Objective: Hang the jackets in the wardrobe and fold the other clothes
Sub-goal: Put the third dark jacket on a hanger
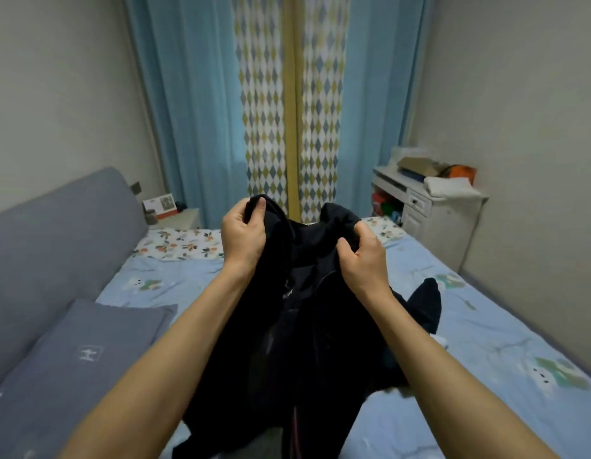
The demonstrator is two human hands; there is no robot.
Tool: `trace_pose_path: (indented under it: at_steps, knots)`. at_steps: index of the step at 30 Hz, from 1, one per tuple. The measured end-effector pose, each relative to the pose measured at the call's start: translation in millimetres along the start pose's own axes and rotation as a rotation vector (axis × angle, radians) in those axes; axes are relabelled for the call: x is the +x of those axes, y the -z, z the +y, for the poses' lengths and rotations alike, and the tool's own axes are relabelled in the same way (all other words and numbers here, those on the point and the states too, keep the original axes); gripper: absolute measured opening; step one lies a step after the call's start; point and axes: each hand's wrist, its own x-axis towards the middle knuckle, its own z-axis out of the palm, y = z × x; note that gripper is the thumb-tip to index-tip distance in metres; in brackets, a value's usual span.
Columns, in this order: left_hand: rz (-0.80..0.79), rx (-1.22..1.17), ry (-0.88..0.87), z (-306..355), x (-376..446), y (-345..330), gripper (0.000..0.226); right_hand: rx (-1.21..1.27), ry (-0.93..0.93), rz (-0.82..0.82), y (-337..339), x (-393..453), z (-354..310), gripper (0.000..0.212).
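Black jacket [304, 326]: dark, zip-fronted garment, held up at centre frame over the bed [486, 342], its lower part draping down toward 6 o'clock and one dark portion trailing onto the sheet at 4 o'clock; whether that portion is a sleeve or a separate garment cannot be told. Left hand [242, 231]: at 11 o'clock of the jacket, fingers and thumb pinching a bunched upper edge. Right hand [362, 256]: at 1 o'clock, fingers curled into the cloth on the opposite side. The hands stand apart with the collar region between them, a hold that likely serves to spread the shoulders and find the garment's top for hanging. Bed: light blue printed sheet, floral pillow [178, 243] at 10 o'clock. Grey pillow [88, 352] at 8 o'clock, against a grey headboard [55, 243]. Blue curtains [194, 111] at 12 o'clock. White counter [430, 207] at 2 o'clock, loaded with boxes. Wardrobe: not in view.
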Motion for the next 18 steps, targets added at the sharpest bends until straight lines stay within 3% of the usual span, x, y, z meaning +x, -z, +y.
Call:
trace_pose_path:
  at_steps: [8, 11, 14, 18]
  knots:
    - [0.069, 0.13, -0.144, 57, -33, -7, 0.018, 0.003, 0.098, -0.044, 46, 3, -22, 0.033]
    - [0.041, 0.285, -0.11, 38, -54, 7, 0.02, -0.18, 0.054, -0.149, 50, -14, -7, 0.013]
    - [-0.004, 0.531, -0.019, 1, -82, 30, 0.024, -0.49, 0.047, -0.216, 53, -49, 22, 0.01]
    - [-0.054, 0.859, 0.109, -41, -111, 60, 0.029, -0.706, -0.003, -0.326, 53, -84, 52, 0.007]
